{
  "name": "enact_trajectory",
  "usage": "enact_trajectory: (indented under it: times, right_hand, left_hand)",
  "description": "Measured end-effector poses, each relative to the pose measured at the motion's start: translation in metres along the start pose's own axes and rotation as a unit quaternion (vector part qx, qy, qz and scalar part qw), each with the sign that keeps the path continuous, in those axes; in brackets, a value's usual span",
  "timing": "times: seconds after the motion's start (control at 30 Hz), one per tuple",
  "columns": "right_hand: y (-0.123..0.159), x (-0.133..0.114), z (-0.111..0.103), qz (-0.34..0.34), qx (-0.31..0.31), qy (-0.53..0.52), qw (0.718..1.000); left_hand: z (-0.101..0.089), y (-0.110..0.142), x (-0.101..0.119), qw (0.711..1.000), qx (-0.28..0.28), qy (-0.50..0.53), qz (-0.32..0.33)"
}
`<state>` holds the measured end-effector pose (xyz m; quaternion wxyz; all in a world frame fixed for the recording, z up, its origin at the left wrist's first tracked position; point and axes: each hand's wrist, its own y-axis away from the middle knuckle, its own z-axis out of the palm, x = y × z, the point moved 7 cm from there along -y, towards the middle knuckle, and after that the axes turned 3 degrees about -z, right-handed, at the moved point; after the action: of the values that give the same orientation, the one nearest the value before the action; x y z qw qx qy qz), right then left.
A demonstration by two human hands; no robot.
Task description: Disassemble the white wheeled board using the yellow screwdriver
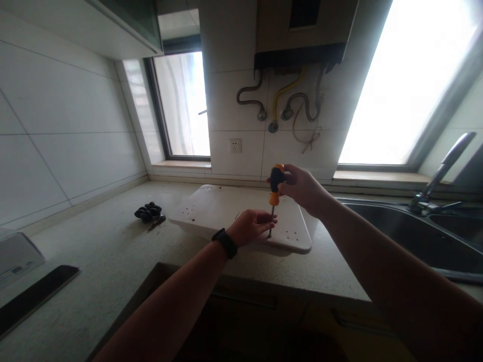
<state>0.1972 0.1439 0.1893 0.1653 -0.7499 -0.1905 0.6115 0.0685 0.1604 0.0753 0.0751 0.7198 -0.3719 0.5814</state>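
Note:
An orange and black screwdriver (pixel 277 183) stands nearly upright, its tip at the front edge of a white panel (pixel 222 206) with small holes near its corners. My right hand (pixel 302 188) is closed around the screwdriver's handle. Lower down, my left hand (pixel 252 226), with a dark watch on the wrist, has its fingers pinched at the metal shaft just above the tip. Whatever sits under the tip is too small to make out. The panel lies flat on the speckled countertop (pixel 113 261).
Left of the panel lie a cluster of black parts (pixel 148 212) and a small dark slim item (pixel 156 222). A phone-like black slab (pixel 37 296) and a white box (pixel 20 256) are at far left. To the right is a sink (pixel 377 226) with a faucet (pixel 433 186).

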Motion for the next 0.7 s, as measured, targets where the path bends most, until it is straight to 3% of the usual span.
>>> enact_trajectory:
  times: [0.1, 0.33, 0.5, 0.6, 0.7]
  right_hand:
    - [0.003, -0.003, 0.000, -0.003, -0.002, 0.002, 1.000]
    - [0.003, 0.000, -0.003, -0.002, 0.017, 0.120, 0.993]
    - [-0.003, -0.003, -0.010, -0.059, 0.053, 0.121, 0.989]
    - [-0.003, -0.005, -0.011, -0.062, 0.052, 0.120, 0.990]
    - [-0.001, -0.007, -0.007, -0.046, 0.037, 0.098, 0.993]
  left_hand:
    - [-0.001, 0.000, -0.001, 1.000, 0.010, -0.015, -0.011]
    - [-0.005, -0.003, -0.004, 0.997, 0.067, -0.020, -0.035]
    - [-0.007, -0.006, -0.005, 0.990, 0.120, -0.068, -0.019]
    - [-0.006, -0.007, -0.008, 0.992, 0.114, -0.058, -0.022]
    - [-0.002, -0.008, -0.008, 0.998, 0.062, -0.018, -0.018]
